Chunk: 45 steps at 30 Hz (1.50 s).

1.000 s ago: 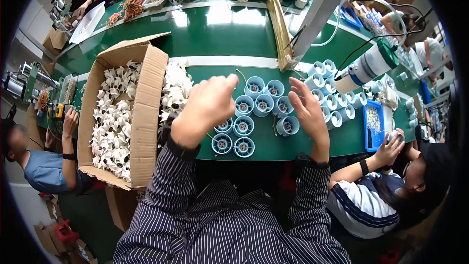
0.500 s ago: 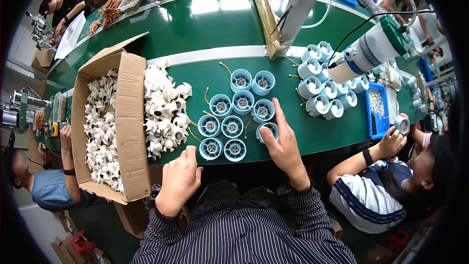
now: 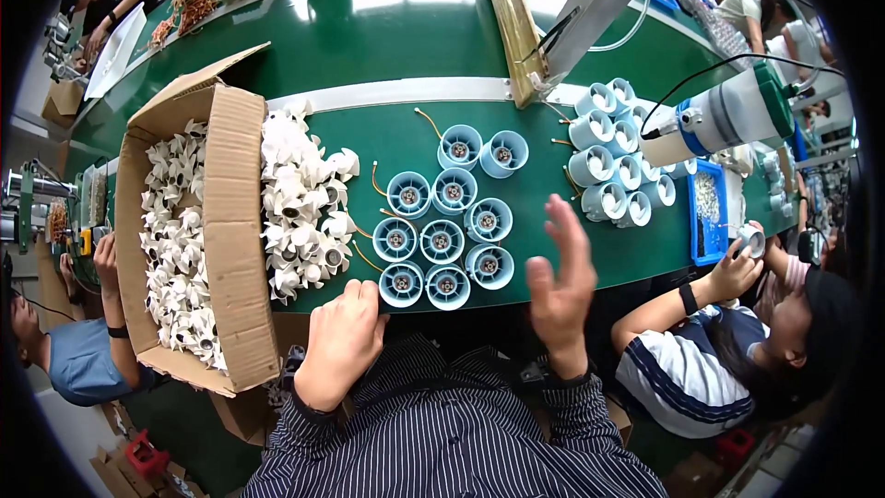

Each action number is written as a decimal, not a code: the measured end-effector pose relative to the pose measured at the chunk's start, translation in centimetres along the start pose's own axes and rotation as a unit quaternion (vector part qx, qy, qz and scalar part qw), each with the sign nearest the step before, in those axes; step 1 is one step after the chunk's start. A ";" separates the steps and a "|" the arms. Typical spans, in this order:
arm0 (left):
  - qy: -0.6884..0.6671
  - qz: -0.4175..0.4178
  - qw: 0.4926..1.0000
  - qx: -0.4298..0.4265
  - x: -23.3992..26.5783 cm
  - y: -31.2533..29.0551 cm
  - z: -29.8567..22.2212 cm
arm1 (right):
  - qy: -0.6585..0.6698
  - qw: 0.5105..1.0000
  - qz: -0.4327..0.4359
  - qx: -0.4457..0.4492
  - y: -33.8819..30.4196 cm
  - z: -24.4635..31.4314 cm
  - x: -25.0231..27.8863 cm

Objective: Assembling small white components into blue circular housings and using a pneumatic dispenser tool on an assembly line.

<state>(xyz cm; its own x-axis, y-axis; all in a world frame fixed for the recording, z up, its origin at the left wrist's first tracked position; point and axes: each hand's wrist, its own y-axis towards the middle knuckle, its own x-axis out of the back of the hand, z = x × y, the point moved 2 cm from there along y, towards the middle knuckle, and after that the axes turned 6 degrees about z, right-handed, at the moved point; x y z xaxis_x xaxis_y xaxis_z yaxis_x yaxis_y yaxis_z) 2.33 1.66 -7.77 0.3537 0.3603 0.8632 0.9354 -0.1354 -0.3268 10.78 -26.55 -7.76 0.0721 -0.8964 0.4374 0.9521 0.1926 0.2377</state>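
Several light-blue round fan housings (image 3: pixel 442 241) stand close together on the green bench, their open tops showing spokes and a metal hub. Thin orange-brown wires (image 3: pixel 376 179) stick out from some of them. My right hand (image 3: pixel 564 290) is open, fingers stretched and thumb apart, held just right of the nearest right-hand housing (image 3: pixel 489 266) without touching it. At the bench's front edge, left of the housings, my left hand (image 3: pixel 345 341) is closed in a fist. Whatever may be inside it is hidden.
Left of the housings, white fan impellers (image 3: pixel 304 203) lie heaped beside a cardboard box (image 3: pixel 241 240) of more impellers. At right stand housings with white impellers inside (image 3: pixel 590 166), a hanging electric screwdriver (image 3: pixel 719 115) and a blue tray (image 3: pixel 706 212). Co-workers sit on both sides.
My right hand has come away from the right-hand housings, moving right. Those housings now sit nearer the others. My left hand stays closed at the edge. The view has shifted slightly.
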 end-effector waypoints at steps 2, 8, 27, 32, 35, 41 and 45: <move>-0.002 0.009 1.000 -0.002 0.4 0.0 -0.2 | -0.015 0.987 -0.158 0.012 0.4 0.0 5.4; 0.012 0.082 0.992 -0.092 1.4 -1.0 -2.0 | 0.101 0.935 -0.309 0.144 10.4 -0.9 13.8; -0.046 0.105 0.974 -0.195 -1.4 2.5 -3.9 | 0.354 0.923 0.102 0.108 11.6 5.5 7.6; -0.075 0.047 0.966 -0.244 -1.5 2.8 -3.9 | 0.387 0.911 0.111 0.093 9.4 5.7 4.5; -0.047 0.087 0.967 -0.235 -1.7 2.3 -3.9 | 0.405 0.900 0.134 0.089 7.1 4.0 2.7; -0.013 0.087 0.972 -0.218 -1.8 2.1 -5.0 | 0.369 0.918 0.117 0.086 5.0 2.5 1.5; -0.008 0.103 0.973 -0.205 -1.7 2.3 -5.4 | 0.366 0.922 0.093 0.085 4.4 2.2 1.1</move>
<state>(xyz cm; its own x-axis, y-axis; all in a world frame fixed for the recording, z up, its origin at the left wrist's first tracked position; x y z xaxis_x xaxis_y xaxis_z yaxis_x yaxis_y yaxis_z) 3.83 -4.26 -7.91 0.5372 0.2998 0.7883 0.7672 -0.5620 -0.3091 14.42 -25.81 -4.29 0.4706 -0.8585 -0.2035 0.8467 0.3746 0.3779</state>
